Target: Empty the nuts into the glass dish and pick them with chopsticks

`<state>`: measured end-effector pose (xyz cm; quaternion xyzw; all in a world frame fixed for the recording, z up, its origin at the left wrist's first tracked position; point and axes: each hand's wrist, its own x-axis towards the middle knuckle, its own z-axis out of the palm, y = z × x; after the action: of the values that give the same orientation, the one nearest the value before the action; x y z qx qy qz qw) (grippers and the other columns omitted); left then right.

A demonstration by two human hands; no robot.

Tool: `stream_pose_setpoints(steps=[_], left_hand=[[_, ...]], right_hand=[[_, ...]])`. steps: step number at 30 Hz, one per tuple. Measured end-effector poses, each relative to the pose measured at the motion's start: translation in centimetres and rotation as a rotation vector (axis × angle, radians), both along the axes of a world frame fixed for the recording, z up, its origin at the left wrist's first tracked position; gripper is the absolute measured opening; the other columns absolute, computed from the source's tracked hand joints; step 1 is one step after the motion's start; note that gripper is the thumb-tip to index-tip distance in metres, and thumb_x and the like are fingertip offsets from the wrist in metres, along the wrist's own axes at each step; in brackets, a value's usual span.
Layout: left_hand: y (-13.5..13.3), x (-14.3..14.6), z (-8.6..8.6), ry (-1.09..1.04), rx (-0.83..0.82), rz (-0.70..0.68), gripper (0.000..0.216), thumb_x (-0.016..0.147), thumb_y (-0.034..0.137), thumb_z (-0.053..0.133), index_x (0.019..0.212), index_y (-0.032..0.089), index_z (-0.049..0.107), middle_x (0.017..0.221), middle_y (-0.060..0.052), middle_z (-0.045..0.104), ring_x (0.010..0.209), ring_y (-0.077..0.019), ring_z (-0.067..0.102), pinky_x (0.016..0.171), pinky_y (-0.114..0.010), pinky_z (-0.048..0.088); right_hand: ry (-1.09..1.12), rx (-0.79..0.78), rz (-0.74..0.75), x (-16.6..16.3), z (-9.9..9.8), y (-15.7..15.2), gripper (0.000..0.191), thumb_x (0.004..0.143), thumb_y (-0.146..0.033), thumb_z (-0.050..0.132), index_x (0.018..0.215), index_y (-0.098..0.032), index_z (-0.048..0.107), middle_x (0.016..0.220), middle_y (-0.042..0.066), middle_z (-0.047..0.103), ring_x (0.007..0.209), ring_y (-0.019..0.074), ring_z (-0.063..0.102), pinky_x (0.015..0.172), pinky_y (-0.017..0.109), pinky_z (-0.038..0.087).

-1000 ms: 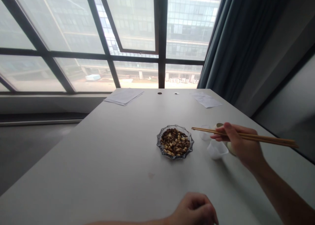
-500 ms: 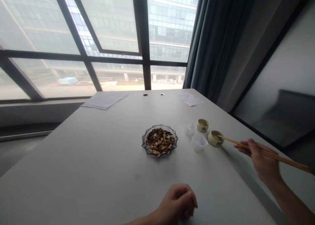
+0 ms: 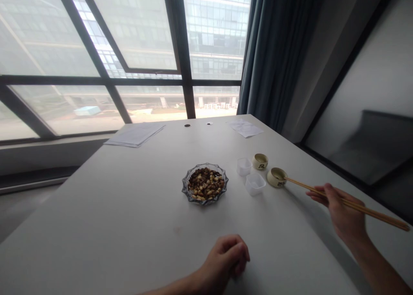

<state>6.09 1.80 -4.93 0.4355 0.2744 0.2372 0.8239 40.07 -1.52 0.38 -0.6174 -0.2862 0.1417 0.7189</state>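
My right hand [image 3: 342, 211] holds a pair of wooden chopsticks [image 3: 374, 208] at the right of the white table [image 3: 129, 209]. Their tips reach the rim of a small cream cup [image 3: 276, 177]. A second cream cup [image 3: 260, 161] stands just behind it. Two small clear plastic cups [image 3: 254, 184] [image 3: 244, 166] sit to their left. A glass dish of mixed nuts and seeds [image 3: 205, 185] stands in the middle of the table. My left hand [image 3: 226, 256] rests on the table near the front edge, its fingers curled into a loose fist.
A stack of papers [image 3: 135, 135] lies at the far left of the table and a loose sheet [image 3: 245, 128] at the far right. Large windows run behind the table. A dark curtain [image 3: 277, 54] hangs at the right.
My right hand has drawn back to the right with the chopsticks, uncovering the two cream cups. The view has swung to the right. My left hand stays curled on the table.
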Motion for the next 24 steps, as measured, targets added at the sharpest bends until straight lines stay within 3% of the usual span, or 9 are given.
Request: stream_pose_setpoints(steps=[7,17,21,24], left_hand=[[-0.2,0.1,0.7,0.033,0.024,0.056,0.045,0.076,0.057,0.074,0.071,0.015,0.058,0.053,0.005,0.044,0.052,-0.0090,0.036,0.054,-0.026,0.020],[-0.2,0.4,0.5,0.069,0.065,0.108,0.049,0.071,0.062,0.075,0.071,0.015,0.058,0.051,0.005,0.046,0.049,-0.0086,0.037,0.053,-0.025,0.023],[-0.4,0.6,0.5,0.097,0.088,0.116,0.048,0.071,0.062,0.072,0.070,0.016,0.059,0.051,0.005,0.046,0.049,-0.0089,0.037,0.054,-0.025,0.025],[-0.6,0.7,0.4,0.133,0.125,0.109,0.047,0.072,0.061,0.071,0.069,0.015,0.061,0.051,0.004,0.047,0.050,-0.0098,0.039,0.054,-0.025,0.028]], right_hand=[[-0.005,0.023,0.022,-0.7,0.2,-0.2,0.036,0.083,-0.048,0.076,0.086,-0.012,0.073,0.071,0.010,0.076,0.063,0.0227,0.076,0.064,0.028,0.066],[-0.070,-0.042,0.157,-4.7,0.5,-0.9,0.036,0.088,-0.050,0.070,0.090,-0.015,0.075,0.075,0.011,0.078,0.066,0.0250,0.076,0.069,0.033,0.066],[-0.087,-0.070,0.265,-6.5,1.2,-0.6,0.034,0.087,-0.051,0.071,0.089,-0.017,0.075,0.075,0.010,0.078,0.066,0.0268,0.076,0.066,0.034,0.066],[-0.163,-0.069,0.424,-8.3,3.0,0.7,0.032,0.089,-0.049,0.069,0.088,-0.018,0.075,0.074,0.009,0.078,0.065,0.0253,0.076,0.066,0.034,0.065]])
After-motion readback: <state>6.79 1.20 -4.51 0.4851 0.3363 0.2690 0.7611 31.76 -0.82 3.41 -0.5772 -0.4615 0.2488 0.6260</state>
